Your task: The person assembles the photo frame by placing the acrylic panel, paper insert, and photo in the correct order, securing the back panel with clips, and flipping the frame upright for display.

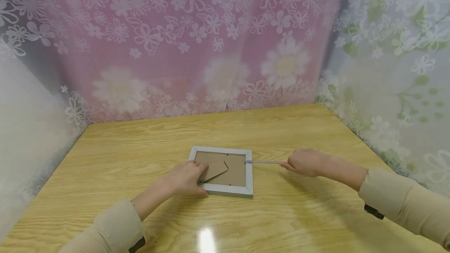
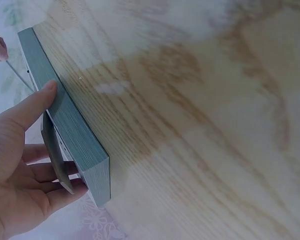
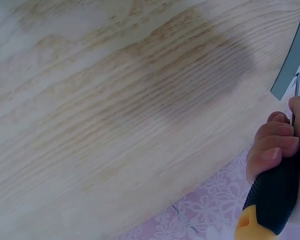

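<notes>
A grey-white picture frame (image 1: 249,179) lies face down on the wooden table, its brown backboard (image 1: 237,175) facing up. From the backboard a brown stand flap (image 1: 215,169) is slightly raised. My left hand (image 1: 184,177) grips the frame's left part, thumb on the near side and fingers reaching over the back beside the flap. In my right hand (image 1: 305,162) is a screwdriver, its black and yellow handle (image 3: 277,195) wrapped by the fingers. The thin metal shaft (image 1: 265,162) points left, with its tip at the inner edge of the frame's right side.
The wood-grain table (image 1: 147,143) spreads around the frame. Behind it hangs a pink flowered curtain (image 1: 168,50); a pale flowered curtain (image 1: 397,81) borders the right side and a whitish one (image 1: 31,128) the left.
</notes>
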The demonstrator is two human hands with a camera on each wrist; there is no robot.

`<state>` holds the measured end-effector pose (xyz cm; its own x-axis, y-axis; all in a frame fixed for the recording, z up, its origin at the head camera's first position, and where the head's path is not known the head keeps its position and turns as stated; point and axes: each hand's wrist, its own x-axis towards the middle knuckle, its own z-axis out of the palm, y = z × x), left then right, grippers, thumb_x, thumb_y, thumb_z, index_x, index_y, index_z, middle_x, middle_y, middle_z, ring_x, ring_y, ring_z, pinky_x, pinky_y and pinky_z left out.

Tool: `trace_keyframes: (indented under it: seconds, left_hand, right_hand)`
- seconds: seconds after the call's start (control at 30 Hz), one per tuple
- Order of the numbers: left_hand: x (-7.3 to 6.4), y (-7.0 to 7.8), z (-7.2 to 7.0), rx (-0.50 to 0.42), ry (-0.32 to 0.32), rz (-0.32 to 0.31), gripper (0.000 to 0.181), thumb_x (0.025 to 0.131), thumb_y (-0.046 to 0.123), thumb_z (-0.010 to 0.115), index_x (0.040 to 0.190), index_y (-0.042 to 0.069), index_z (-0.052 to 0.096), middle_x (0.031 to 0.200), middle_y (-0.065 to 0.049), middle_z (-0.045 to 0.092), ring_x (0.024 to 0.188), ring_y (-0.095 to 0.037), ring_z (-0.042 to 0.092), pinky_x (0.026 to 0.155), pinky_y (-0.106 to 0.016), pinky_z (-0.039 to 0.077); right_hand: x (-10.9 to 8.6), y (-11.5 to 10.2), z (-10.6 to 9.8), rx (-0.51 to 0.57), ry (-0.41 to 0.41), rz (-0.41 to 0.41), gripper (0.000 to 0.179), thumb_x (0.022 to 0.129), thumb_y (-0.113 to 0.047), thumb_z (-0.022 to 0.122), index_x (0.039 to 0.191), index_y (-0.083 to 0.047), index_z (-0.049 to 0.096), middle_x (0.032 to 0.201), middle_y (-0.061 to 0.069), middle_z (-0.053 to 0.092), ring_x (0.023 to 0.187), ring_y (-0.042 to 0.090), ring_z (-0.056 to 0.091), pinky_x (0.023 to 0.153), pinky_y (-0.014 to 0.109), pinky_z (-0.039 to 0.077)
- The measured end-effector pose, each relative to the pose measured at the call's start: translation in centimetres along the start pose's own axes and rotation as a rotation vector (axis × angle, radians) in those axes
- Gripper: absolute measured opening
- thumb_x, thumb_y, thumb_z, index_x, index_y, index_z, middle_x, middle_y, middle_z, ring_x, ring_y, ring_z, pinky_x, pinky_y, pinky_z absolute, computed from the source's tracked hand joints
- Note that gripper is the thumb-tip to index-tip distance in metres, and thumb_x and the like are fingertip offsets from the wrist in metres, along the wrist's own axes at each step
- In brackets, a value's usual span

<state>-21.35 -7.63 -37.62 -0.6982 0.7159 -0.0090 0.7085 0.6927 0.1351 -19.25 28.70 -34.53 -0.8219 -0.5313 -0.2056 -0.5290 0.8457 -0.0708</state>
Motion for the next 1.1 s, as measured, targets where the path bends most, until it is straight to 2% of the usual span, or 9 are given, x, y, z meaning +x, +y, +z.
trace_keyframes:
  seconds: [0.23,0.43,0.63,0.97,1.1]
  left_hand:
    - [-0.1,0.1,0.0,0.005,-0.006,-0.002,0.075,0.068,0.043,0.08,0.122,-0.002,0.053,0.106,-0.014,0.063,0.101,-0.031,0.057,0.083,-0.04,0.05]
    - [0.0,0.1,0.0,0.019,-0.007,0.004,0.074,0.068,0.043,0.08,0.122,0.0,0.053,0.106,-0.013,0.063,0.102,-0.03,0.057,0.085,-0.04,0.049]
    - [0.0,0.1,-0.1,0.008,0.0,0.011,0.074,0.067,0.041,0.081,0.121,-0.001,0.053,0.104,-0.013,0.064,0.099,-0.03,0.058,0.083,-0.039,0.05]
    - [0.1,0.0,-0.2,0.007,-0.01,0.013,0.074,0.068,0.042,0.08,0.121,-0.001,0.053,0.105,-0.013,0.064,0.1,-0.029,0.059,0.084,-0.039,0.049]
    - [0.1,0.1,-0.2,0.014,-0.012,0.014,0.073,0.067,0.041,0.08,0.12,-0.001,0.053,0.104,-0.012,0.064,0.098,-0.029,0.059,0.083,-0.038,0.049]
  right_hand:
    - [0.0,-0.1,-0.1,-0.068,0.001,-0.034,0.047,0.099,-0.022,0.042,0.052,-0.02,0.034,0.045,-0.011,0.023,0.04,0.003,0.018,0.041,0.016,0.023]
    - [0.0,-0.4,-0.5,-0.083,-0.004,-0.039,0.048,0.098,-0.021,0.043,0.052,-0.02,0.031,0.044,-0.012,0.02,0.039,0.002,0.016,0.04,0.014,0.02]
    - [0.1,-0.6,-1.0,-0.175,0.015,-0.066,0.05,0.097,-0.021,0.045,0.05,-0.02,0.028,0.043,-0.012,0.014,0.039,0.002,0.011,0.039,0.014,0.014]
    - [0.5,-1.4,-3.0,-0.271,-0.075,-0.085,0.046,0.098,-0.021,0.044,0.052,-0.016,0.042,0.044,-0.008,0.027,0.039,0.004,0.023,0.038,0.016,0.027]
    - [0.8,-1.7,-3.4,-0.239,-0.111,-0.077,0.043,0.098,-0.021,0.044,0.057,-0.014,0.049,0.046,-0.006,0.036,0.039,0.006,0.031,0.041,0.018,0.035]
